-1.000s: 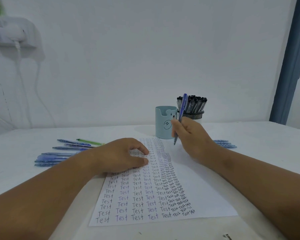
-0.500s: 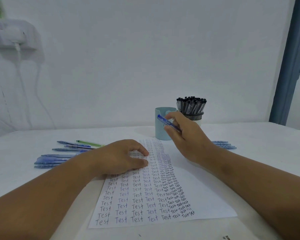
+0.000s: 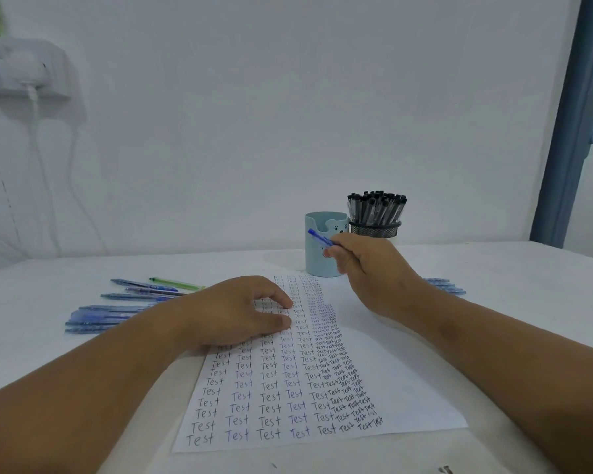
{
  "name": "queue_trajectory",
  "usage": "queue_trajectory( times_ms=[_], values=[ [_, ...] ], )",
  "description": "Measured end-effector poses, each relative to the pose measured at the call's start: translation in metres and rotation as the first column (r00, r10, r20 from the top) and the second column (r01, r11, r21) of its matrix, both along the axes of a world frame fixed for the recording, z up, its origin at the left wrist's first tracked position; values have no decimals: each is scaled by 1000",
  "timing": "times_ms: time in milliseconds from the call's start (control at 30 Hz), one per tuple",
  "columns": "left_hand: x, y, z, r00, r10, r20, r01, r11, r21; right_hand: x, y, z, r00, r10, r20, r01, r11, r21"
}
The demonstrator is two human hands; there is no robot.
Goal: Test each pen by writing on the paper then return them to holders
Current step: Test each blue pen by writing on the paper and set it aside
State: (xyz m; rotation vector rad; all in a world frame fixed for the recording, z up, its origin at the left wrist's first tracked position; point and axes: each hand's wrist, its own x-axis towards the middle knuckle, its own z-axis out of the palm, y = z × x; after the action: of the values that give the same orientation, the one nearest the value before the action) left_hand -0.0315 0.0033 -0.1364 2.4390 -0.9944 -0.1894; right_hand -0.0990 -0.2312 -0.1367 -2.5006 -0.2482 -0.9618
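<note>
A white sheet of paper [image 3: 384, 384] covered with rows of the word "Test" lies on the table in front of me. My left hand [image 3: 233, 313] rests on its upper left part, fingers loosely curled. My right hand [image 3: 374, 271] grips a blue pen [image 3: 319, 239], held nearly level with one end pointing left, just in front of the light blue bear cup holder [image 3: 317, 222]. Behind the cup to the right stands a black mesh holder [image 3: 375, 230] packed with several black-capped pens [image 3: 377, 206].
Several blue pens and one green pen [image 3: 131, 302] lie loose on the table to the left of the paper. A few more blue pens [image 3: 447, 287] lie to the right behind my right wrist. A white wall rises behind, with a blue door frame [image 3: 569, 124] at right.
My right hand lifted the blue pen off the paper, turned it from upright to nearly level, and carried it up to the blue cup. My left hand stayed on the paper.
</note>
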Motion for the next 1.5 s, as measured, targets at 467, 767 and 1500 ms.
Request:
queue_trajectory(
  times_ms=[467,767,1500],
  values=[
    [1,0,-2,1000,-7,-17,7,1000,-16,-14,-58,22,873,-282,-399,209,953,-217],
    [4,1,-4,1000,-5,-5,5,1000,-15,-18,-55,27,833,-299,-465,199,947,-251],
    [2,0,-2,1000,-14,-11,14,1000,-23,-16,-19,16,914,-216,-343,124,955,-270]
  ],
)
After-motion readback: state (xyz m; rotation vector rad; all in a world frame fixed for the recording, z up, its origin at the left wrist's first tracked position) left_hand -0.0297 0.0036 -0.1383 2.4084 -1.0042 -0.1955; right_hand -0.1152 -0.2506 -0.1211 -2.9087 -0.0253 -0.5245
